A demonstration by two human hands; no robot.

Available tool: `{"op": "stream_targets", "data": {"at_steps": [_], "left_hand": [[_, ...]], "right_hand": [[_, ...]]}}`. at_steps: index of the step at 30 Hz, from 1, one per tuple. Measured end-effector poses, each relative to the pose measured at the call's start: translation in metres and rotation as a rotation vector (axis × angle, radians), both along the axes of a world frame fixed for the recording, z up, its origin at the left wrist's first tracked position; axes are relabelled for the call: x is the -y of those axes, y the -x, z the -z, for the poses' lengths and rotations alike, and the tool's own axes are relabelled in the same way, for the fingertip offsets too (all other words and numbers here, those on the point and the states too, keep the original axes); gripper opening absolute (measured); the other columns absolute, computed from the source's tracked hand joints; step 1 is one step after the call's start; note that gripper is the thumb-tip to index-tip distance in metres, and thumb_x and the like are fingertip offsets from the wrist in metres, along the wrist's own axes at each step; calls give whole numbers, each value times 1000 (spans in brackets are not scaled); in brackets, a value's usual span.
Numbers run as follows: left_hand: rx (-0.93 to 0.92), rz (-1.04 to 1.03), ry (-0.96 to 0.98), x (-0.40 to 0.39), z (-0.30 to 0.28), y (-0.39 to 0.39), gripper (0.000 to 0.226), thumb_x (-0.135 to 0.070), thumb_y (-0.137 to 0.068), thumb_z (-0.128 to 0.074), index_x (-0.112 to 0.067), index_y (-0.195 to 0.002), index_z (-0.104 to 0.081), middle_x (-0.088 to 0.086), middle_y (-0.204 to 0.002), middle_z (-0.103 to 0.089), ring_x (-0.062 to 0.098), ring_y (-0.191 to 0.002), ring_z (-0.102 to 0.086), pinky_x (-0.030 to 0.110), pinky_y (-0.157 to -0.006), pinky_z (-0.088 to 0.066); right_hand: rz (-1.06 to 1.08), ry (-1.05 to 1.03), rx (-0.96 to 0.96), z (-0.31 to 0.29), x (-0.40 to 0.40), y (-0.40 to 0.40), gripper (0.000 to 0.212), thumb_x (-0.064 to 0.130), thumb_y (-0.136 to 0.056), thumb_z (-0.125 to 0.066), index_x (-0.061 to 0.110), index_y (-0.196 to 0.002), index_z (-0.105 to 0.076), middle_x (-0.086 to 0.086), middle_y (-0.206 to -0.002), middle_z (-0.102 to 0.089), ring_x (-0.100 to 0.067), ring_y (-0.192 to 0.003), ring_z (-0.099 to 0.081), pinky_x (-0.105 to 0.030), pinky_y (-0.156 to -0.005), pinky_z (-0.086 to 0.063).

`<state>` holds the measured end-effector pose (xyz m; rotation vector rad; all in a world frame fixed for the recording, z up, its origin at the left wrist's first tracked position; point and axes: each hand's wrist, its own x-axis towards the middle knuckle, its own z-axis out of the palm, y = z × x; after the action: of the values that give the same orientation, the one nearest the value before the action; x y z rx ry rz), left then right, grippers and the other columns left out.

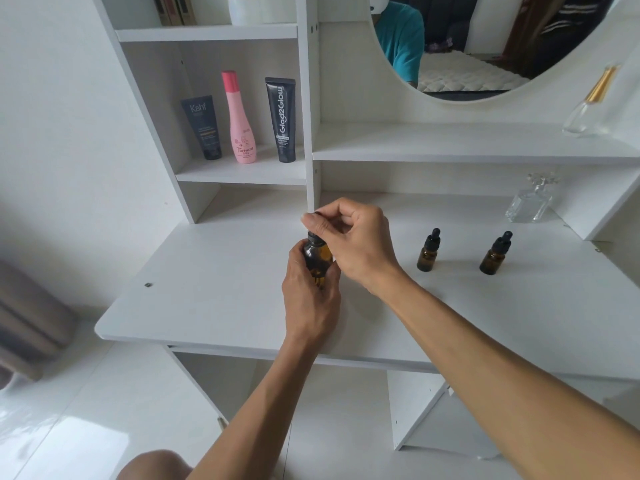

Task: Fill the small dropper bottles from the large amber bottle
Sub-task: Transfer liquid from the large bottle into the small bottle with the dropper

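The large amber bottle [317,259] stands upright over the middle of the white dressing table [214,271], with my left hand [310,299] wrapped around its body from below. My right hand [353,240] pinches its black dropper cap [314,237] from above, and the fingers hide the top of the cap. Two small amber dropper bottles stand capped on the table to the right: one [428,251] nearer the hands, the other [495,254] farther right. Both are apart from my hands.
A shelf cubby at the back left holds a dark tube [202,128], a pink bottle [239,121] and a black tube [282,121]. A clear glass perfume bottle [530,200] stands at the back right, another [588,109] on the shelf above, beside a round mirror [485,46].
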<state>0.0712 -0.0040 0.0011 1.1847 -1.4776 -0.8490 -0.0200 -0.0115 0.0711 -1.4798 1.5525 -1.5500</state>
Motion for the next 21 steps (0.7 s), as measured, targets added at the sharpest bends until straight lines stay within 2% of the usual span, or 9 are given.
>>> {"op": "stream_targets", "data": {"at_steps": [5,13,21], "left_hand": [[9,-3,-3,-1,-1,-1,43,-11,-91,-63,-18,-130,-47,-5,-109,-65,-15,-88,-57,0,-71,-39],[8,6,-1,-1,-2,-1,40,-11,-91,-62,-29,-122,-44,-18,-101,-61,-16,-85,-57,1,-71,-40],[6,-2,-7,0,-1,-1,39,-16,-91,-63,-24,-126,-47,-13,-104,-64,-12,-88,-59,2,-72,-42]], "right_hand": [[1,-4,-6,1,0,0,20,35,-81,-82,16,-83,-75,7,-75,-76,-7,-70,-72,-22,-70,-58],[-6,-33,4,0,-3,1,22,36,-80,-83,17,-85,-75,7,-76,-76,-8,-72,-72,-29,-75,-61],[-11,-48,12,-1,-5,1,23,37,-78,-84,17,-85,-74,6,-78,-76,-9,-74,-73,-31,-74,-62]]}}
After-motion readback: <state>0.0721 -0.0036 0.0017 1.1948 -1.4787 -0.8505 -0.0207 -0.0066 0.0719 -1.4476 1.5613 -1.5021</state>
